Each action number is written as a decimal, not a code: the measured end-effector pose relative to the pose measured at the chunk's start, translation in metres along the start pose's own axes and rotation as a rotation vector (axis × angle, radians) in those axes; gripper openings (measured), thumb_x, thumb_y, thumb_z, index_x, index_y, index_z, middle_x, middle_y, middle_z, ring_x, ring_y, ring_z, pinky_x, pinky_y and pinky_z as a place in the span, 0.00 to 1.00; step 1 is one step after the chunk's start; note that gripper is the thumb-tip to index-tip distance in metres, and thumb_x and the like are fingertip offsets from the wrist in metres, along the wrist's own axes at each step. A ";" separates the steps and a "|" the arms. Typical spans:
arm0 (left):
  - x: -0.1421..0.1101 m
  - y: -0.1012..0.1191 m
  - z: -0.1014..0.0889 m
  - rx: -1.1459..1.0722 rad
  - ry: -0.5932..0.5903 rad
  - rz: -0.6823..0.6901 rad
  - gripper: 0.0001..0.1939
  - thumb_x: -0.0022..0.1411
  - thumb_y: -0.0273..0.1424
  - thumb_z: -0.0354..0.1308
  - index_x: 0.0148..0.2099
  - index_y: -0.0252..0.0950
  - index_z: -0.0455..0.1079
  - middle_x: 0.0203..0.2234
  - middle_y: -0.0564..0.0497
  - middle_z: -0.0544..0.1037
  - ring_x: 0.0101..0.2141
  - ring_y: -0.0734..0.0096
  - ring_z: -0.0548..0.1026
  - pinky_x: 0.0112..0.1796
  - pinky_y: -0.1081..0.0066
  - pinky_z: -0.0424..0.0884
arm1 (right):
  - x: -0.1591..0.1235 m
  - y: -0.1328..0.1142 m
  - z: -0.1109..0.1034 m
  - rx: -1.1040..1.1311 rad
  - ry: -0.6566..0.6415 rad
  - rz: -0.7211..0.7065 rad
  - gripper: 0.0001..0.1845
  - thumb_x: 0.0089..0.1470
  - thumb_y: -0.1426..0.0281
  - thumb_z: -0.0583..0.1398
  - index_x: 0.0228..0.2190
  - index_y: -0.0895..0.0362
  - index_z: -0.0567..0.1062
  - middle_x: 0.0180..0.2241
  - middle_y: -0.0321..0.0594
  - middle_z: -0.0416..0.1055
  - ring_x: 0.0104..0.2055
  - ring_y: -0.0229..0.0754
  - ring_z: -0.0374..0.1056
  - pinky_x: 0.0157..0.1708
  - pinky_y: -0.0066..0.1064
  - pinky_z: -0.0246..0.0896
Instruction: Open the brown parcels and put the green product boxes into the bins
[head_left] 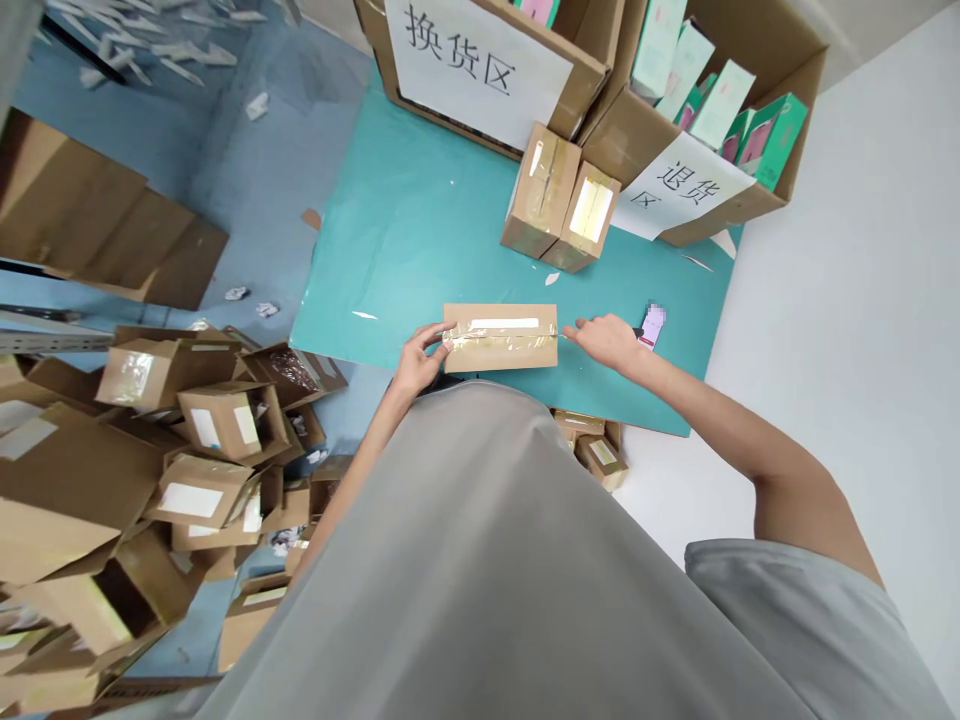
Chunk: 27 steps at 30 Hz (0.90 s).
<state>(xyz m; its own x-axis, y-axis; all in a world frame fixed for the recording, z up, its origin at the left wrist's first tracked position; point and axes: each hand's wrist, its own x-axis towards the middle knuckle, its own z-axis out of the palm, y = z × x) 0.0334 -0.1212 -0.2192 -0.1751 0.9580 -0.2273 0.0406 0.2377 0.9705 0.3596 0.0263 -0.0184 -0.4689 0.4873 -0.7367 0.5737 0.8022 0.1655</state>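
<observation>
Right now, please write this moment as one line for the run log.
left hand: touching left end of box; right hand: at right end, grip unclear; box: taped, on table; phone: on table, near right hand

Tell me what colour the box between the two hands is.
The box is light brown, seen best in the head view.

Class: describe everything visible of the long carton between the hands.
The long carton looks like brown cardboard, with a white strip and shiny tape along its top. Whether its tape is cut is unclear. It lies on the teal tabletop, near the edge. The left hand holds its left end; the right hand is at the other.
</observation>
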 end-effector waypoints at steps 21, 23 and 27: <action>0.009 -0.037 -0.052 0.014 0.159 -0.221 0.36 0.55 0.49 0.71 0.62 0.36 0.80 0.51 0.38 0.86 0.43 0.60 0.83 0.49 0.55 0.84 | 0.058 -0.083 0.053 1.838 0.566 0.479 0.25 0.57 0.48 0.76 0.31 0.53 0.75 0.18 0.30 0.71 0.21 0.38 0.68 0.25 0.27 0.66; 0.017 -0.038 -0.025 0.021 0.055 -0.219 0.40 0.56 0.47 0.71 0.67 0.35 0.77 0.48 0.38 0.85 0.41 0.61 0.83 0.49 0.54 0.84 | 0.050 -0.060 0.052 1.737 0.623 0.498 0.23 0.56 0.49 0.76 0.32 0.54 0.77 0.18 0.30 0.71 0.21 0.39 0.69 0.25 0.28 0.65; 0.031 -0.030 0.022 0.055 -0.110 -0.256 0.49 0.57 0.45 0.74 0.76 0.33 0.68 0.49 0.35 0.85 0.45 0.53 0.85 0.54 0.44 0.82 | 0.041 -0.023 0.046 1.437 0.632 0.540 0.21 0.61 0.52 0.73 0.30 0.55 0.78 0.18 0.32 0.72 0.24 0.41 0.71 0.29 0.29 0.64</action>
<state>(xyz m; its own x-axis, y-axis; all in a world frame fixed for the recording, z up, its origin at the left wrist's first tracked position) 0.0481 -0.0952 -0.2566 -0.0791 0.8767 -0.4746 0.0622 0.4795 0.8754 0.3580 0.0114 -0.0823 0.0019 0.9272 -0.3747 0.6925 -0.2715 -0.6683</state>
